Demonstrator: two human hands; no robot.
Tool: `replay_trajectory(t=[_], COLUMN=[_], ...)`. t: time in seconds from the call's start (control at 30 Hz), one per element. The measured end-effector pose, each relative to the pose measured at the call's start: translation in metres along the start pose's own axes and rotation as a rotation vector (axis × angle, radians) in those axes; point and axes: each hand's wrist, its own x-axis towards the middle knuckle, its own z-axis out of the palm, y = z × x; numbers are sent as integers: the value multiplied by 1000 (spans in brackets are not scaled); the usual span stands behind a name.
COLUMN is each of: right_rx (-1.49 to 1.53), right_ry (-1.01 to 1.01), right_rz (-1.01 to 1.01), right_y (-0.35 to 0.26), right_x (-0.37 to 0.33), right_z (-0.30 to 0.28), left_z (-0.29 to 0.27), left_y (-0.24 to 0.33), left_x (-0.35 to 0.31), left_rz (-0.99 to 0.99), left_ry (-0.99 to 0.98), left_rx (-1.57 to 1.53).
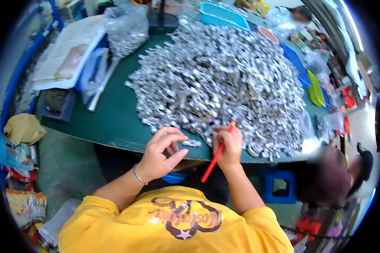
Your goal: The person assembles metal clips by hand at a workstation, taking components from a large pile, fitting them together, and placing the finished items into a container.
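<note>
A large heap of small shiny silver metal parts (223, 80) covers most of the green table (93, 122) in front of me. In my right hand (231, 147) is a slim red pen-like stick (212, 165) with a yellowish upper end. It slants from the heap's near edge down toward my chest; its exact kind does not show. My left hand (161, 152), with a bangle at the wrist, hovers over the table edge, thumb and fingers apart and nothing between them. Just beyond its fingertips, one small cluster of silver parts (191, 143) lies apart from the heap.
To the left stand a blue bin (95, 63), a bag of metal parts (124, 29) and a metal rod (103, 84). Beyond the heap are a light-blue tray (223, 17) and a green tray (316, 88). Another person (331, 175) sits at right, beside a blue stool (278, 185).
</note>
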Motion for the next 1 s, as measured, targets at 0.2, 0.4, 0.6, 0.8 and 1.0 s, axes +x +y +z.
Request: replay_trajectory(t=[0.2, 0.4, 0.6, 0.8, 1.0], right_rx=[-31, 76, 140, 187, 244], right_ry=[108, 144, 202, 202, 209], right_rz=[91, 62, 89, 98, 94], right_y=[-1, -4, -3, 0, 2], right_x=[-17, -15, -19, -19, -19], right_z=[-13, -10, -9, -17, -10], left_z=[-58, -116, -107, -85, -123], left_y=[-9, -64, -80, -76, -107], left_x=[89, 184, 210, 218, 210], left_rz=[116, -342, -498, -562, -591], left_ry=[261, 158, 53, 199, 222], left_rx=[87, 332, 14, 55, -135])
